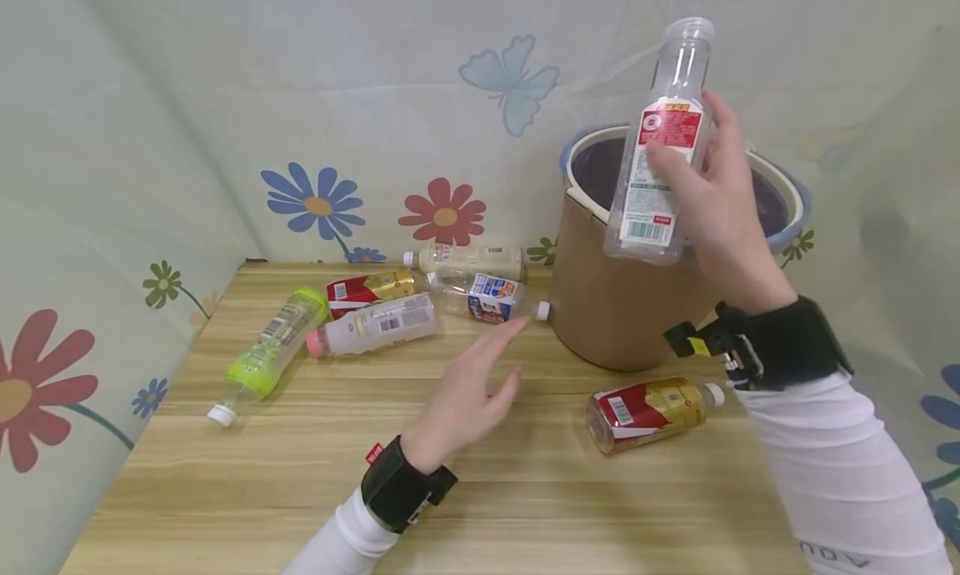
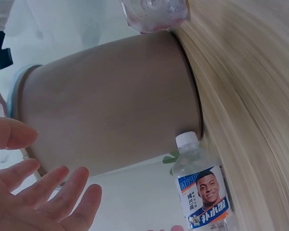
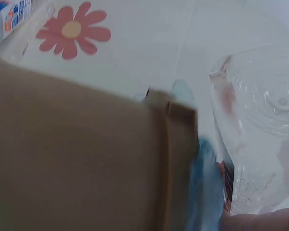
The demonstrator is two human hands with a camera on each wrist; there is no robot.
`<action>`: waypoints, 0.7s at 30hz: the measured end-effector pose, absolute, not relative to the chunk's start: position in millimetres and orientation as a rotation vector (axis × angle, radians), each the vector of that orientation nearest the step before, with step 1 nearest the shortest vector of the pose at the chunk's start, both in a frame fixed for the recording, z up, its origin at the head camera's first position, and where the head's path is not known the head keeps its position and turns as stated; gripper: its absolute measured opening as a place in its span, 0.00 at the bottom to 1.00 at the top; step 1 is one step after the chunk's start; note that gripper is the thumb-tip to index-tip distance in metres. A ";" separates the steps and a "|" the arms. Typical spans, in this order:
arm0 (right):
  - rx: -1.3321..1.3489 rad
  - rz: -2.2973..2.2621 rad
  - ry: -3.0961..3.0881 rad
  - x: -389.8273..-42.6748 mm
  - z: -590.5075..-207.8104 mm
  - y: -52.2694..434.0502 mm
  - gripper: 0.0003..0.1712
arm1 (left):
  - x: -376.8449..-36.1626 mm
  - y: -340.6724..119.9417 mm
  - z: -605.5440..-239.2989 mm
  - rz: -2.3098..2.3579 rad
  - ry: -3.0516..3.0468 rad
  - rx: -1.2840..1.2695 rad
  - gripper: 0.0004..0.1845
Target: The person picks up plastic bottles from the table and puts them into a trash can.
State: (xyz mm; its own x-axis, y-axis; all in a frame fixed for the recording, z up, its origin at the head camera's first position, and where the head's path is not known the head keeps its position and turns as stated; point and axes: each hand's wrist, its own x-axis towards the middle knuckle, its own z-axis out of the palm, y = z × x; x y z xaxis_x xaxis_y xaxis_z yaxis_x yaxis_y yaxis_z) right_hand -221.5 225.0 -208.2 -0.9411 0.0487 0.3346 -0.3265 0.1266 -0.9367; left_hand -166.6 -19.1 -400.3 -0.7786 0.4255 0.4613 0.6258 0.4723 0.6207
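My right hand [image 1: 712, 192] grips an empty clear plastic bottle [image 1: 663, 146] with a red and white label, uncapped and upright, over the rim of a brown bin [image 1: 622, 308]. The right wrist view shows that bottle's clear base [image 3: 260, 125] beside the bin's wall [image 3: 77, 154]. My left hand [image 1: 472, 392] hovers open above the wooden table [image 1: 300, 492], its fingers pointing toward a clear bottle with a blue and orange label [image 1: 487, 298]. In the left wrist view that bottle [image 2: 202, 192] lies with its white cap against the bin [image 2: 111, 106], and my left fingers [image 2: 62, 192] are spread.
Several bottles lie on the table's far left: a green one [image 1: 266, 354], a pink-capped white one [image 1: 375, 325], a red and gold one [image 1: 367, 290], a cream one [image 1: 468, 260]. Another red and gold bottle [image 1: 652, 410] lies before the bin. Flowered cloth walls surround the table.
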 end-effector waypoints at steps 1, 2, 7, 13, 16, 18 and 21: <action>0.227 1.899 -2.127 -225.8 -205.1 229.1 0.41 | -166.4 -18.2 -400.0 -1.191 -2.483 -0.906 0.32; 0.179 1.901 -2.141 -229.7 -202.3 233.3 0.41 | -166.1 -17.5 -399.8 -1.185 -2.482 -0.909 0.32; 0.025 1.983 -2.072 -246.3 -196.5 250.0 0.41 | -165.2 -15.8 -400.4 -1.178 -2.493 -0.901 0.32; -0.161 1.556 -2.265 -260.6 -204.4 260.7 0.41 | -164.0 -15.9 -401.1 -1.172 -2.501 -0.894 0.32; -0.242 1.355 -2.384 -264.3 -210.2 265.0 0.44 | -164.2 -16.4 -402.0 -1.160 -2.506 -0.897 0.32; -0.260 1.288 -2.472 -264.6 -212.4 267.9 0.47 | -164.7 -16.7 -402.6 -1.163 -2.510 -0.897 0.32; -0.236 1.190 -2.582 -263.1 -214.1 269.9 0.49 | -165.2 -17.8 -402.6 -1.180 -2.512 -0.898 0.32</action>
